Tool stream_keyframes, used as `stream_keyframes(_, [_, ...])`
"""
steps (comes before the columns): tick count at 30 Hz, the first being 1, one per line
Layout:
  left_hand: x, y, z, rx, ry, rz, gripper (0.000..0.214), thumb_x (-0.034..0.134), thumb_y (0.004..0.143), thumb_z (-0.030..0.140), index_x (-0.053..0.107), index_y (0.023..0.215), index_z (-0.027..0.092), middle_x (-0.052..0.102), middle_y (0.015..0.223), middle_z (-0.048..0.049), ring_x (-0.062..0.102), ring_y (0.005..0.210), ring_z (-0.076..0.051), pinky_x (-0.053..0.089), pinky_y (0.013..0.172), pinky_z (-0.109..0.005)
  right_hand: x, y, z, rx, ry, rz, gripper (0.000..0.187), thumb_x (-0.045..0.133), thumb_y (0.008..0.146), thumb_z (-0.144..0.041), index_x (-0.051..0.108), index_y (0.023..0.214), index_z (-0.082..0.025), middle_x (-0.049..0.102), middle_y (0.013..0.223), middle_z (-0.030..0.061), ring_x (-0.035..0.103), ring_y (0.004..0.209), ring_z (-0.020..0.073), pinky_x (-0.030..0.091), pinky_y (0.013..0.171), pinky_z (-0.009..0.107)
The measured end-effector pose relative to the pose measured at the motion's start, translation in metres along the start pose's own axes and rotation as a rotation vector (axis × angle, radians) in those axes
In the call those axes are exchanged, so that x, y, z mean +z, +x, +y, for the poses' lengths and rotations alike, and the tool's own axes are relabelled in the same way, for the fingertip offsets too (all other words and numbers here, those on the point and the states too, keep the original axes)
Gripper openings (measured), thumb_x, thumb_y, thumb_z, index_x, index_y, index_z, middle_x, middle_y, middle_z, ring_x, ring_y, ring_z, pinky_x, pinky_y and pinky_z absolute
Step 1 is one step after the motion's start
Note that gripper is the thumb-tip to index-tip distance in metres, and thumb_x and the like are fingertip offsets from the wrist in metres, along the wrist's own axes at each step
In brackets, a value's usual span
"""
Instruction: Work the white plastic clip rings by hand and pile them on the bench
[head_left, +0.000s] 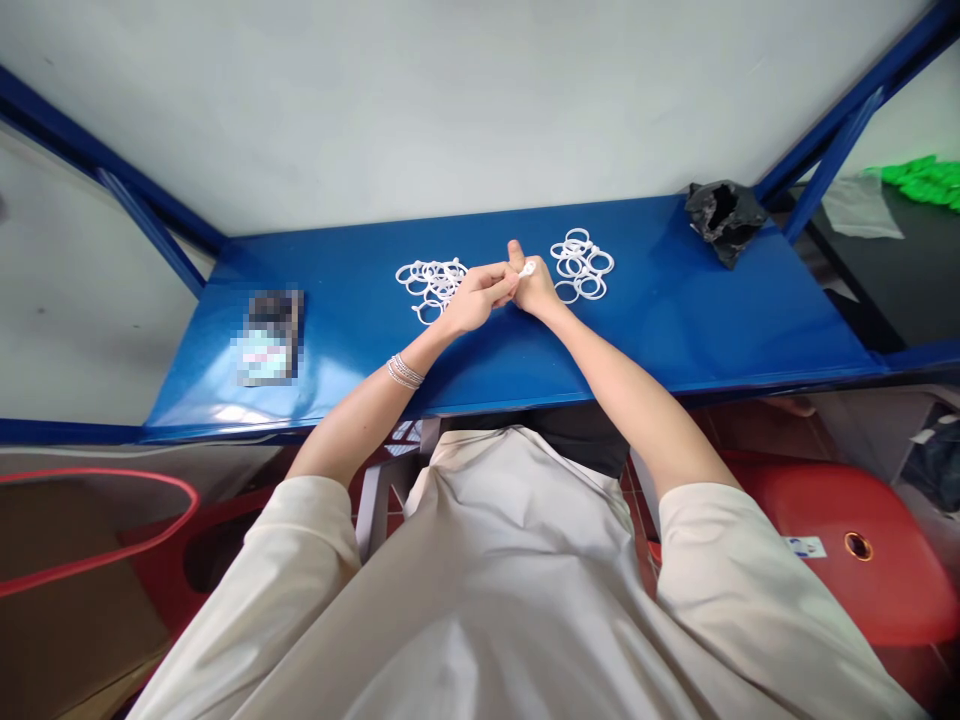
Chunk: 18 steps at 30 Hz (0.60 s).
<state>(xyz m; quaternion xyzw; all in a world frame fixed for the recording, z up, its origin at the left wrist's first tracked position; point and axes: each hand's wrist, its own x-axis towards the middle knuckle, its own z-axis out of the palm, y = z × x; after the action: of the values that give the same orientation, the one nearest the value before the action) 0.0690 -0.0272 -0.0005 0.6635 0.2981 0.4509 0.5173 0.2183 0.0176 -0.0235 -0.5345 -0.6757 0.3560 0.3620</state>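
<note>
Along blue metal surface [660,310], head view: left hand [476,300] and right hand [537,292] closed together on small white plastic piece [528,268], pinching it between fingers and thumb. Piece mostly hidden by fingers, exact shape hard to make out. Tangled white plastic rings [431,290] left of hands, second ring pile [581,268] right, just beside them. Black plastic bag [724,222] far right. Pixelated object [270,338] left, unidentifiable.
</note>
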Motion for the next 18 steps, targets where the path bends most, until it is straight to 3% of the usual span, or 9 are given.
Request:
stream_keyframes(6, [0.0, -0.003, -0.002, -0.008, 0.012, 0.005, 0.043, 0.075, 0.101, 0.049, 0.057, 0.073, 0.022, 0.051, 0.065, 0.0021, 0.044, 0.059, -0.012, 0.04, 0.059, -0.028, -0.007, 0.001, -0.002, 0.042, 0.102, -0.126, 0.078, 0.043, 0.107, -0.089, 0.075, 0.084, -0.022, 0.052, 0.055, 0.0026, 0.057, 0.053, 0.0204, 0.053, 0.055, 0.037])
stream_keyframes(10, [-0.001, -0.004, -0.007, -0.011, 0.072, 0.037, 0.043, 0.072, 0.104, 0.05, 0.058, 0.074, 0.022, 0.055, 0.065, 0.0013, 0.048, 0.059, -0.012, 0.041, 0.059, -0.028, -0.014, -0.003, -0.004, 0.057, 0.106, -0.125, 0.073, 0.047, 0.11, -0.08, 0.067, 0.07, -0.022, 0.051, 0.053, 0.0023, 0.057, 0.055, 0.0193, 0.051, 0.06, 0.037])
stream_keyframes(14, [-0.002, -0.003, -0.015, 0.059, 0.124, 0.104, 0.053, 0.071, 0.104, 0.06, 0.055, 0.072, 0.022, 0.057, 0.066, 0.0009, 0.049, 0.059, -0.011, 0.042, 0.059, -0.027, -0.018, -0.002, 0.002, -0.056, 0.076, -0.079, 0.063, 0.071, 0.102, -0.067, 0.055, 0.06, -0.023, 0.055, 0.055, 0.0013, 0.054, 0.058, 0.0164, 0.042, 0.057, 0.032])
stream_keyframes(18, [-0.006, -0.002, -0.022, 0.066, 0.199, 0.224, 0.055, 0.07, 0.106, 0.064, 0.056, 0.073, 0.022, 0.059, 0.064, 0.0008, 0.051, 0.057, -0.011, 0.041, 0.056, -0.026, -0.021, 0.0, 0.006, -0.092, 0.09, -0.086, 0.051, 0.086, 0.092, -0.056, 0.056, 0.067, -0.023, 0.062, 0.063, 0.0014, 0.055, 0.056, 0.0154, 0.042, 0.054, 0.03])
